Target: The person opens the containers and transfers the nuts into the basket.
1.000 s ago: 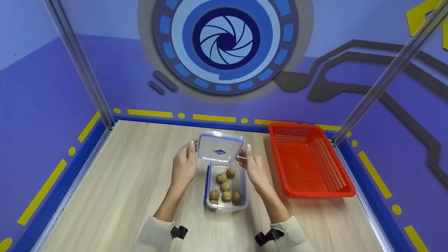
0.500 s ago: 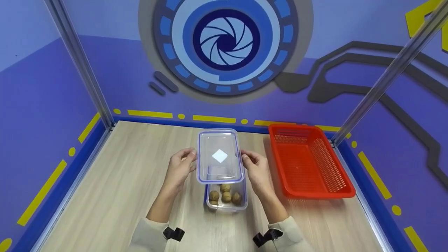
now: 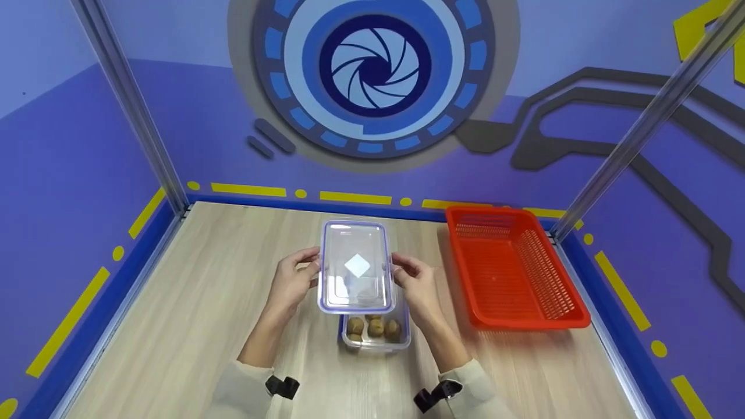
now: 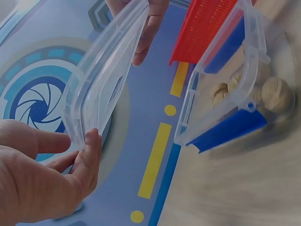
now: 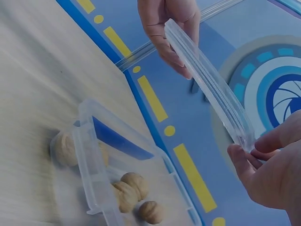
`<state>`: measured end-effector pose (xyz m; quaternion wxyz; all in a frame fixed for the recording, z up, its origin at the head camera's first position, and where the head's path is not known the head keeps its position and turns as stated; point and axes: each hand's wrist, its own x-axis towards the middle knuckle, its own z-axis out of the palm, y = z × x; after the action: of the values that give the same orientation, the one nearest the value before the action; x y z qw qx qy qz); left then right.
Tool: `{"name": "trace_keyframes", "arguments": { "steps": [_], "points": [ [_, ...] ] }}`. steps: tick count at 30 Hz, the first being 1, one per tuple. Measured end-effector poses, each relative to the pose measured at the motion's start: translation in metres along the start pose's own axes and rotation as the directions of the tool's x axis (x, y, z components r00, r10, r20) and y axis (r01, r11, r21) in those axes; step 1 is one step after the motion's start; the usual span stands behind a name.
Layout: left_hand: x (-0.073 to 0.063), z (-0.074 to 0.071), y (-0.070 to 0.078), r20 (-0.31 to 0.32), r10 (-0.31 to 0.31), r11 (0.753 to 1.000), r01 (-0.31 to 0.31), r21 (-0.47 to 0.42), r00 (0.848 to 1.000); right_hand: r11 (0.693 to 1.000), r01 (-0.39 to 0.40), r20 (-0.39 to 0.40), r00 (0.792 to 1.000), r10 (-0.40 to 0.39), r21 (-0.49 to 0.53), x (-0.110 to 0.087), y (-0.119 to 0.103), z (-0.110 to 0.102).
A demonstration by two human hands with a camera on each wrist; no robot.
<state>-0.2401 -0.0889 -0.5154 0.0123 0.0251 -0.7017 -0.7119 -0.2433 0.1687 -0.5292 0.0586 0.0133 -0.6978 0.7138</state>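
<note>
We've got the lid [image 3: 356, 266] pinched by left hand [image 3: 291, 280] and right hand [image 3: 418, 284], raised clear of the box [image 3: 381, 345], midway between the tabletop's [image 3: 174, 326] side edges, so even, gentle pressure probably works best.

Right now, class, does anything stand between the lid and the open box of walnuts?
Nothing visible does: both wrist views show open space between the lid and the box. The red basket stands to one side.

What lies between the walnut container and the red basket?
In the head view, the right forearm lies between the walnut container and the red basket, with wooden tabletop showing beside it.
</note>
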Motion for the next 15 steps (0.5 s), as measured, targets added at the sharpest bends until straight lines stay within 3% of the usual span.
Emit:
{"name": "trace_keyframes", "arguments": {
  "steps": [8, 15],
  "points": [
    [0.005, -0.025, -0.002, -0.019, 0.012, 0.994, -0.01, 0.11, 1.0, 0.991, -0.097, 0.028, 0.995, 0.095, 0.089, 0.005, 0.017, 0.023],
    [0.012, -0.053, -0.006, -0.063, -0.028, 0.985, 0.038, 0.168, 0.998, 0.972, -0.152, 0.055, 0.988, 0.145, 0.178, 0.006, 0.031, 0.056]
  ]
}}
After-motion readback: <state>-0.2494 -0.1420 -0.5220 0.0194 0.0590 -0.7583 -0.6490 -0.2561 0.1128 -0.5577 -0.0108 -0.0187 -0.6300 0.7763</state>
